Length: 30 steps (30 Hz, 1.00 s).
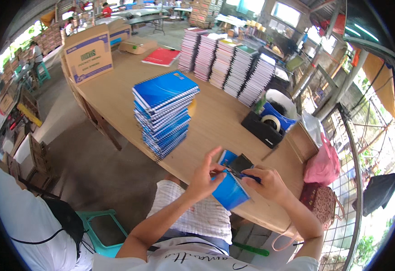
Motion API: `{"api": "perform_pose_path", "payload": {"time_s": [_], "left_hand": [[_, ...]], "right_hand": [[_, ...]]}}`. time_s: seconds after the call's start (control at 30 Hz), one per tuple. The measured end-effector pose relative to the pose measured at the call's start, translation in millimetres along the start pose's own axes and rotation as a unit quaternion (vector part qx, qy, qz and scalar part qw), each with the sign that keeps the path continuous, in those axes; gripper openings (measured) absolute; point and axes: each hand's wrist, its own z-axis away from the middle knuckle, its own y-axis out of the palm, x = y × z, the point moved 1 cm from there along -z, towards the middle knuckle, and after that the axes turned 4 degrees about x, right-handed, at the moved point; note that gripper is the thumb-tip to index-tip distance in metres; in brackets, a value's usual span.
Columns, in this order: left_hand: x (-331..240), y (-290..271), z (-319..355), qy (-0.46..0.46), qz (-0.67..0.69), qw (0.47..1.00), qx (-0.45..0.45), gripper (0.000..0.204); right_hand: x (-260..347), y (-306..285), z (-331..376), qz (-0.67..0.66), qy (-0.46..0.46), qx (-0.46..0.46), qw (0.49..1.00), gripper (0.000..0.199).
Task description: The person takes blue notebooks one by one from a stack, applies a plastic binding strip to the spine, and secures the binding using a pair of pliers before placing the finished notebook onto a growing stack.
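I hold a small blue spiral notebook (230,191) over the near edge of the wooden table (215,122). My left hand (205,177) grips its left side with the thumb raised. At the wire binding, my right hand (268,181) pinches a blue-handled tool (247,176). A dark flap and another blue cover (233,161) show just behind the hands. A tall stack of blue spiral notebooks (165,113) stands on the table, to the left and beyond my left hand.
Several stacks of spiral notebooks (227,63) line the far side of the table. A black tray with a tape roll (269,124), a red book (161,56) and cardboard boxes (89,54) are there too. A pink bag (322,165) hangs at right. A teal stool (100,228) stands at lower left.
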Motion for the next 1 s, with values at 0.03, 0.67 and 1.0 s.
{"api": "perform_pose_path", "payload": {"time_s": [0.03, 0.67, 1.0], "left_hand": [[-7, -2, -2, 0.008, -0.007, 1.000, 0.008, 0.070], [-180, -201, -71, 0.075, -0.479, 0.837, -0.252, 0.029], [-149, -269, -105, 0.022, -0.050, 0.996, -0.065, 0.086]], "right_hand": [[1, -6, 2, 0.040, -0.065, -0.078, 0.994, 0.031], [-158, 116, 76, 0.156, 0.191, -0.296, 0.923, 0.036], [78, 36, -82, -0.084, -0.180, -0.465, 0.863, 0.083]]}}
